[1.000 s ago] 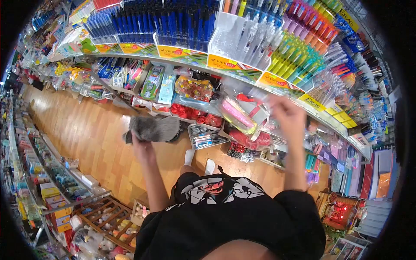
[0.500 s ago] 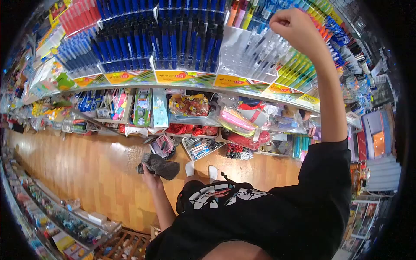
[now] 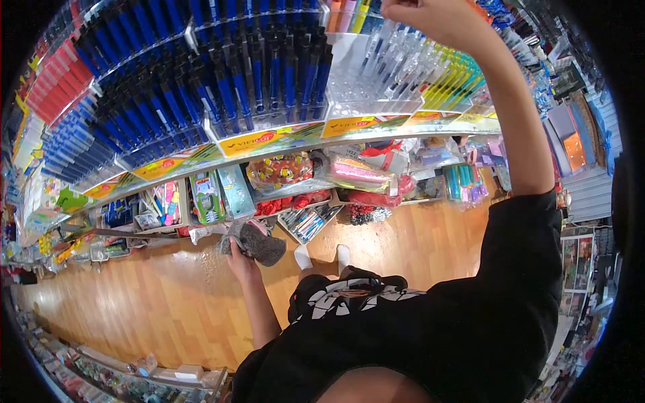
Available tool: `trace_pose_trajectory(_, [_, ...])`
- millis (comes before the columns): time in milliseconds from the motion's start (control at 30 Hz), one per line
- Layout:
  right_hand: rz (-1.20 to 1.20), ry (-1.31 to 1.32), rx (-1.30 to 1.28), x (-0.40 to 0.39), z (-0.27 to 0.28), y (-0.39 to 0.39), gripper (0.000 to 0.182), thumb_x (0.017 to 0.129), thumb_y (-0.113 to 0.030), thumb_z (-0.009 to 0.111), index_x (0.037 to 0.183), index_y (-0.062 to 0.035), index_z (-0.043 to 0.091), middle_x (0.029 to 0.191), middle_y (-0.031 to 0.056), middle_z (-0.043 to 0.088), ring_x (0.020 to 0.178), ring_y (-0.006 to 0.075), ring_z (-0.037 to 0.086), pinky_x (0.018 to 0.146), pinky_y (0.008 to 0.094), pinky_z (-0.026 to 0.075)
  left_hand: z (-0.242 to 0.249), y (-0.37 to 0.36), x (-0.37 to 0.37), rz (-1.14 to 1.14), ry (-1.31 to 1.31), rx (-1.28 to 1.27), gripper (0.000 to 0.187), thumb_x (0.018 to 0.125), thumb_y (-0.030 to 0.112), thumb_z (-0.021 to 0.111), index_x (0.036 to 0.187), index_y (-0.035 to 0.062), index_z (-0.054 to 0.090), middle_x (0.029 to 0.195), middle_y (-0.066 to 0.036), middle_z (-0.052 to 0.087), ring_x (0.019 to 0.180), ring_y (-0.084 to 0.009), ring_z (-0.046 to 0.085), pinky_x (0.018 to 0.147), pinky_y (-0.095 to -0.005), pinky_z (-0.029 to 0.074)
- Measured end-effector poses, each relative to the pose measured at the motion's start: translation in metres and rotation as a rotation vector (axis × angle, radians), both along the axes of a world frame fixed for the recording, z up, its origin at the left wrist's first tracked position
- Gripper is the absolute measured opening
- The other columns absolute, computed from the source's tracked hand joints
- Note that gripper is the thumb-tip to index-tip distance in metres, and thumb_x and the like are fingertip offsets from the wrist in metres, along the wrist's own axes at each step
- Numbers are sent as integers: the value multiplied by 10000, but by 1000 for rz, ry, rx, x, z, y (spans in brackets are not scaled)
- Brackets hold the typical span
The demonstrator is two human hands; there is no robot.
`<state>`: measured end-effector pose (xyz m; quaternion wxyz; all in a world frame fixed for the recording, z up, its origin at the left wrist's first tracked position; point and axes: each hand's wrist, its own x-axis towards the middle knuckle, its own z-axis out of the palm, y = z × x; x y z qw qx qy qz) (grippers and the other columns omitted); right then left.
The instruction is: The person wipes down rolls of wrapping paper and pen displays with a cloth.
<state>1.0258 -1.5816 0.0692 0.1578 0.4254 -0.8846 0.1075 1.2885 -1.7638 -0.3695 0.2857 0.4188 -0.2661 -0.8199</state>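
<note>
A dark grey cloth (image 3: 259, 244) is gripped in my left hand (image 3: 242, 260), low over the wooden floor and just in front of the lower shelf. My right hand (image 3: 424, 13) is raised at the top edge of the view, above the clear pens (image 3: 403, 64) in the display rack. Its fingers are curled together, and whatever they hold, if anything, is too small to make out. Left of it stand rows of blue pens with black tops (image 3: 235, 77); yellow-green pens (image 3: 447, 77) are to its right.
Yellow price labels line the shelf edge (image 3: 316, 142). Below it are packaged goods, a green toy box (image 3: 207, 197) and a white box of pens (image 3: 306, 225). Another stocked shelf (image 3: 121, 383) runs along the lower left. My feet in white socks are on the floor (image 3: 168, 302).
The view has shifted and turned, so the blue pens look larger and nearer. My right hand appears higher and further left, partly cut by the top edge. The cloth stays in my left hand.
</note>
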Motion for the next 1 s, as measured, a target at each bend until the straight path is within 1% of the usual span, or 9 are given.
trace_pose_trajectory(33, [-79,-167,70,-23,-2,2,211,708,-143,520,733,51,601,631,185,566,545,226,538,537,337,418,-6,-1,0,-8,-1,1,318,841,236,512,1101,64,446,1061,-61,521,914,-186,539,705,-306,461])
trace_pose_trajectory(200, [-84,-124,93,-34,-11,1,186,693,-119,512,693,49,591,620,197,557,533,270,527,536,357,417,-7,-4,-2,-42,-52,-13,338,840,230,515,1120,62,427,1059,-65,522,912,-191,541,712,-309,461])
trace_pose_trajectory(267, [-96,-226,315,-44,-25,2,162,673,-90,498,639,51,569,609,215,544,525,297,522,532,373,413,-2,-4,-9,-56,-74,-23,349,838,229,518,1126,60,421,1059,-65,522,910,-190,542,714,-310,461])
trace_pose_trajectory(600, [-97,-144,179,-42,-43,14,115,636,-27,500,653,58,576,684,256,560,654,351,575,611,423,445,28,23,-39,-106,-83,-103,376,831,243,524,1147,69,415,1093,-76,505,969,-204,513,770,-345,437])
trace_pose_trajectory(667, [57,76,25,-43,-57,27,334,698,-307,629,891,-44,556,654,110,560,596,227,552,542,302,426,18,26,-37,-144,-58,-93,374,843,268,494,1149,67,415,1099,-79,503,973,-216,511,792,-358,428])
trace_pose_trajectory(700, [75,111,-72,-39,-56,35,368,694,-349,628,911,-66,538,665,111,560,608,252,553,548,319,433,12,29,-36,-176,-42,-77,378,855,294,463,1152,66,416,1106,-82,501,976,-227,509,814,-371,418])
trace_pose_trajectory(800, [177,128,-315,-8,-46,83,332,698,-361,636,863,-90,538,658,83,555,595,238,557,528,320,439,16,41,-39,-354,195,-152,388,874,324,350,1121,41,447,1091,-101,512,986,-255,508,856,-411,408])
trace_pose_trajectory(867, [266,157,-374,5,-59,136,296,698,-329,623,835,-86,523,637,95,549,586,259,556,489,362,441,30,61,-47,-261,243,-95,343,837,284,370,1042,35,487,983,-118,545,907,-271,540,784,-424,454])
trace_pose_trajectory(1000, [189,-185,-445,32,-117,275,190,697,-271,646,747,-114,551,623,60,551,580,240,561,471,340,441,5,92,-62,-312,144,-89,359,803,349,417,996,62,513,939,-117,554,860,-273,553,748,-442,465])
